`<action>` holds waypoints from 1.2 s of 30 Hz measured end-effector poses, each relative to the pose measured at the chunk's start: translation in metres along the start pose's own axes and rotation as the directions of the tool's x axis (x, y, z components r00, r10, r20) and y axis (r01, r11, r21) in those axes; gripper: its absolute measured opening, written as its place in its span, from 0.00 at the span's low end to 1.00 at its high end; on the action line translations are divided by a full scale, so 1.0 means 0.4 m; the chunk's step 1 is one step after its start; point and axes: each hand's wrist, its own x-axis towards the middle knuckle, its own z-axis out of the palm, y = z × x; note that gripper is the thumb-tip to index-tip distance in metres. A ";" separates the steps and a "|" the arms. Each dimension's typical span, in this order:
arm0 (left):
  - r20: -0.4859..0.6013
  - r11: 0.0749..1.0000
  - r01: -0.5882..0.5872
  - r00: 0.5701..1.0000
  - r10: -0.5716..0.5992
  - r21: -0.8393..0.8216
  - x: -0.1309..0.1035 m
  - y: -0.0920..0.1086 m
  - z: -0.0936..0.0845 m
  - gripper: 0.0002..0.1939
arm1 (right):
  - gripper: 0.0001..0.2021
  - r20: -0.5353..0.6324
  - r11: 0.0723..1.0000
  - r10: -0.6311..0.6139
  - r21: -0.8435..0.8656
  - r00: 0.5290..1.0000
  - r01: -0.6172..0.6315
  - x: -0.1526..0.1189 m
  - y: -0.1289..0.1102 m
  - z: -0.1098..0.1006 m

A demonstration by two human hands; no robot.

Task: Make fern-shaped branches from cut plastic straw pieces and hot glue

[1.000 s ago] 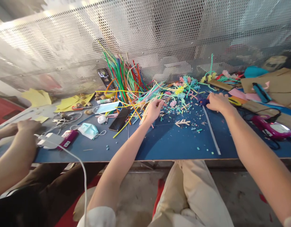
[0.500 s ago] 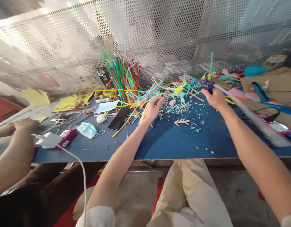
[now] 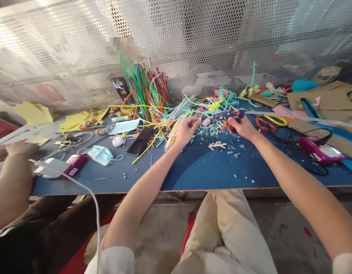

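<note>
My right hand (image 3: pixel 241 126) grips a blue-purple hot glue gun (image 3: pixel 225 114) with an orange trigger. A long clear glue stick (image 3: pixel 281 114) sticks out of its back, and its nozzle points left toward my other hand. My left hand (image 3: pixel 186 130) has its thumb and fingers drawn together beside a bunch of cream pipe cleaners (image 3: pixel 172 137); anything between its fingertips is too small to make out. A cream branch-shaped piece (image 3: pixel 217 145) made of pipe cleaner lies on the blue tabletop (image 3: pixel 204 171) between my arms, among small cut bits.
Tall coloured pipe cleaners (image 3: pixel 144 91) stand at the back. Left of me are a black phone (image 3: pixel 140 140), a face mask (image 3: pixel 100 154), a white cable and another person's arms (image 3: pixel 14 167). Yellow-handled scissors (image 3: pixel 276 120), a magenta power strip (image 3: pixel 321 151) and cardboard (image 3: pixel 313 99) lie right.
My right hand has brought the glue gun leftward, closer to my left hand, with its glue stick trailing. My left hand stays nearly in place. The view has shifted slightly.
</note>
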 end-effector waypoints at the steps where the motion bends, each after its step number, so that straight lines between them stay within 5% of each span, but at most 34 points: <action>1: 0.002 1.000 -0.003 1.000 0.002 0.013 -0.001 0.000 0.000 0.17 | 0.35 0.001 0.999 -0.018 -0.034 1.000 0.018 -0.002 0.002 0.002; 6: 0.035 0.999 -0.005 0.999 0.004 0.039 -0.005 0.003 -0.001 0.17 | 0.35 -0.053 0.997 -0.060 -0.054 0.997 0.057 -0.006 -0.007 0.023; 13: 0.098 0.941 -0.251 0.967 0.234 0.226 -0.008 0.006 0.024 0.07 | 0.26 -0.234 0.981 0.020 0.191 0.972 0.025 0.025 -0.010 0.097; 23: 0.204 0.909 -0.302 0.946 0.250 0.288 -0.014 0.019 0.048 0.14 | 0.26 -0.184 0.992 0.019 0.129 0.983 0.005 0.031 -0.008 0.145; 32: 0.123 0.888 -0.211 0.977 0.176 0.409 0.053 -0.006 -0.097 0.10 | 0.23 -0.384 0.997 0.078 0.013 0.920 -0.080 0.058 0.042 0.098; 36: 0.323 0.831 -0.271 0.939 0.117 0.487 0.066 -0.042 -0.139 0.09 | 0.18 -0.476 0.989 0.072 -0.081 0.877 -0.125 0.059 0.052 0.068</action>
